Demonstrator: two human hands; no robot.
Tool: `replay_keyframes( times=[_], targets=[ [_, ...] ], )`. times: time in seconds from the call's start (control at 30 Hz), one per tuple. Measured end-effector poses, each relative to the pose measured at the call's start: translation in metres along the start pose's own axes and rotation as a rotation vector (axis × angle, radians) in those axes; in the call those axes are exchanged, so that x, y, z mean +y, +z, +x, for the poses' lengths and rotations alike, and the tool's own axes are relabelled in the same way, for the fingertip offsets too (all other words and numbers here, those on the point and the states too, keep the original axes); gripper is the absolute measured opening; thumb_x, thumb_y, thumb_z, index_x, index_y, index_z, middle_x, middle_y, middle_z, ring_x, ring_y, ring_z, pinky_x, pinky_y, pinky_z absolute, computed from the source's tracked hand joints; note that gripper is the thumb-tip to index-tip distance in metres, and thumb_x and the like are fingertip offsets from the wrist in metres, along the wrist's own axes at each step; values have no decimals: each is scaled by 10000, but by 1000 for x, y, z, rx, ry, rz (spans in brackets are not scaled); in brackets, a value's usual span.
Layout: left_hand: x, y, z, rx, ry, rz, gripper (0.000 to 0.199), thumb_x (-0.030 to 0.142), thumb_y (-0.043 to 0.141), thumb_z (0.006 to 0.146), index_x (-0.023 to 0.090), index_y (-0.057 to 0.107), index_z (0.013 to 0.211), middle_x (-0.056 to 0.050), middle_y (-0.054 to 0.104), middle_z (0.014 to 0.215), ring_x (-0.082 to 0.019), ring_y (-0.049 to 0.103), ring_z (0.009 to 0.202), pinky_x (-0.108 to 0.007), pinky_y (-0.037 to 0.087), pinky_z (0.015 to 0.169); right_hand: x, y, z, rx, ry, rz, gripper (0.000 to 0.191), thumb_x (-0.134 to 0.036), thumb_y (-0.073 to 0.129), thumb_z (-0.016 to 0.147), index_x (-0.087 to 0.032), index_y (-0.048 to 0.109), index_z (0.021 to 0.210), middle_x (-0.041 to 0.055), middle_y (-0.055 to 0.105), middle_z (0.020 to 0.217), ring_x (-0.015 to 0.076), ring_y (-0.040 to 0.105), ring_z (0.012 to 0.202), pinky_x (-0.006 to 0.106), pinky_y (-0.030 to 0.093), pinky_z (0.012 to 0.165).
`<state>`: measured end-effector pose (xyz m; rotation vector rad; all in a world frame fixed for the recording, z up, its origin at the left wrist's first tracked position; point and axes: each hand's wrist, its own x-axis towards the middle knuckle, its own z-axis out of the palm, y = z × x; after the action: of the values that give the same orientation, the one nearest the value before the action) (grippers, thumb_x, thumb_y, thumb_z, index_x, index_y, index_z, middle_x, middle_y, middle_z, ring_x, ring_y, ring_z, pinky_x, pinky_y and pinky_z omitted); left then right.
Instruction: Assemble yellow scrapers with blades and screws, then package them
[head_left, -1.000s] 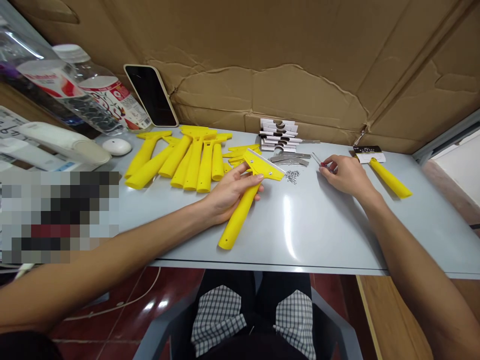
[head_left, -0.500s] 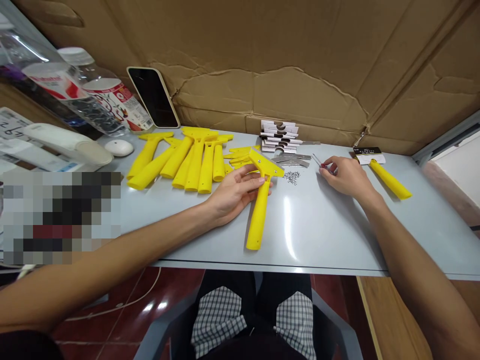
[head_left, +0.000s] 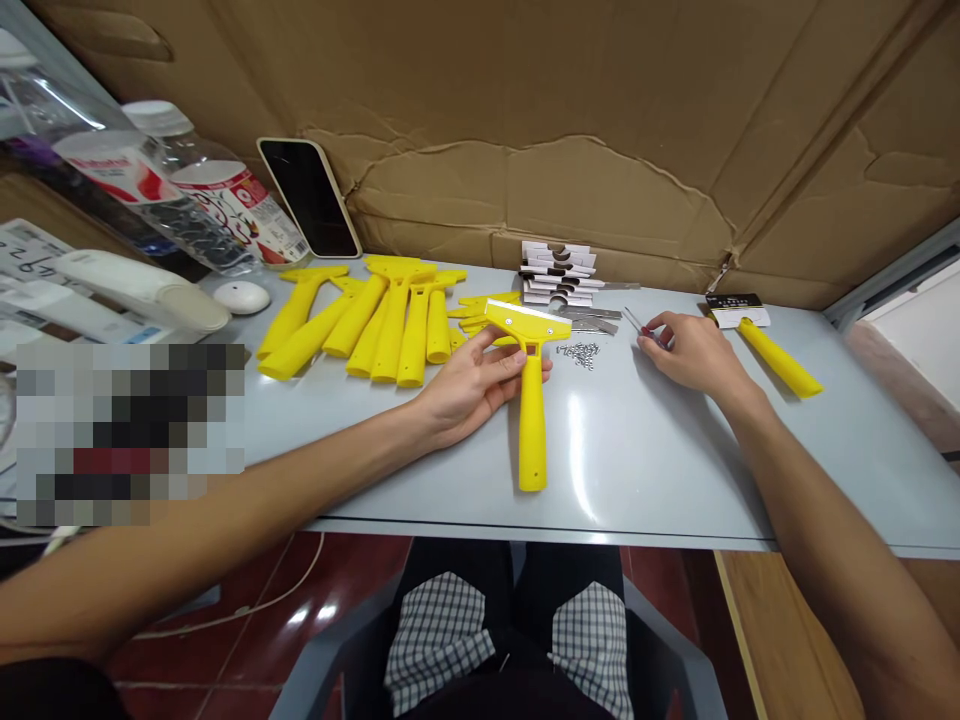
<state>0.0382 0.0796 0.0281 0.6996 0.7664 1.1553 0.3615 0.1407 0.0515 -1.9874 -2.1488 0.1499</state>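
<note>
A yellow scraper (head_left: 532,420) is gripped near its neck by my left hand (head_left: 480,385), the fingers closed around it. Its wide head shows two screws and a pale blade edge, and the hollow handle points toward me. My right hand (head_left: 694,350) rests on the table to the right, closed on a small screwdriver (head_left: 635,322) whose thin metal shaft points up and left; the fingers cover most of its handle. Between the hands lies a pile of small screws (head_left: 581,354). Just behind them are loose metal blades (head_left: 596,315).
Several yellow scraper handles (head_left: 386,330) lie at the left. Folded card sleeves (head_left: 559,272) are stacked at the back. One scraper with a black-and-white card cover (head_left: 776,355) lies right. A phone (head_left: 311,197), bottles (head_left: 232,205) and a white mouse (head_left: 241,297) stand far left.
My left hand has turned the scraper, so its handle end swung right and its head now lies nearly level. My right hand has stayed almost in place.
</note>
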Motion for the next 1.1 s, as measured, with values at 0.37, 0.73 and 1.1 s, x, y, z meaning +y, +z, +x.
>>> replay_keyframes(
  times=[0.37,0.73,1.1],
  targets=[
    [-3,-8,9,-74,-50,-33,374,45,838,945,201,662,1236,-157,831,1201,-278,848,1119,-425,656,1096,5,4,1,28,-3,-25,377,-493,650,1015,-259,802,1268,90,847,1122,333,737,998,424,453,710],
    [-5,-8,10,-40,-11,12,777,114,1074,673,248,685,1333,8,771,865,-189,770,853,-347,618,871,-31,5,-17,428,-371,354,246,-390,652,1000,-204,798,933,83,786,857,252,715,815,416,544,802],
    [-3,15,20,177,374,412,846,269,1090,594,192,685,1334,80,654,719,-154,660,747,-304,545,833,-113,40,-52,-357,-244,1020,482,-495,885,929,-202,662,1239,32,795,855,156,672,576,281,532,483]
  ],
)
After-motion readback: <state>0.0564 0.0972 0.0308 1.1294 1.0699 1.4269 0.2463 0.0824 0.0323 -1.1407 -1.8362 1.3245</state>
